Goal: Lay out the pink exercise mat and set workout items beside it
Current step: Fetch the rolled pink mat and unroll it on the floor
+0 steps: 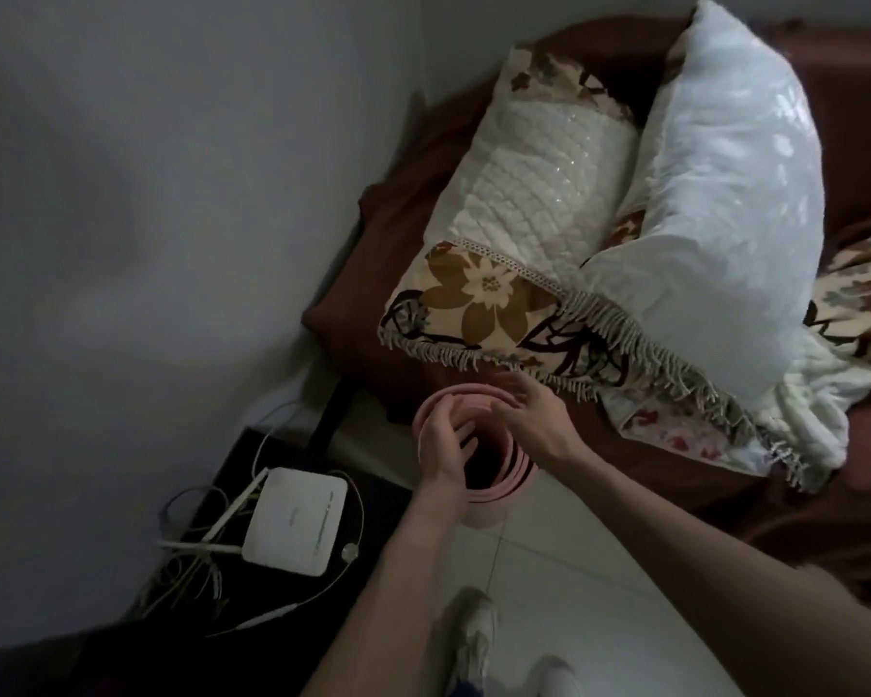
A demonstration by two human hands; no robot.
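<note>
The pink exercise mat (494,490) stands upright as a loose roll on the floor, between the bed and a dark side table. I look down into its dark hollow core. My left hand (446,440) reaches over the near-left rim, its fingers curled down inside the roll. My right hand (534,415) grips the far rim at the top, next to the bed's edge. No other workout items are in view.
A bed with a brown sheet (373,274), a floral fringed pillow (519,244) and a white pillow (725,193) lies right behind the mat. A white router (295,520) with tangled cables sits on the dark table (252,616) at left. My white shoes (468,641) stand on pale floor tiles.
</note>
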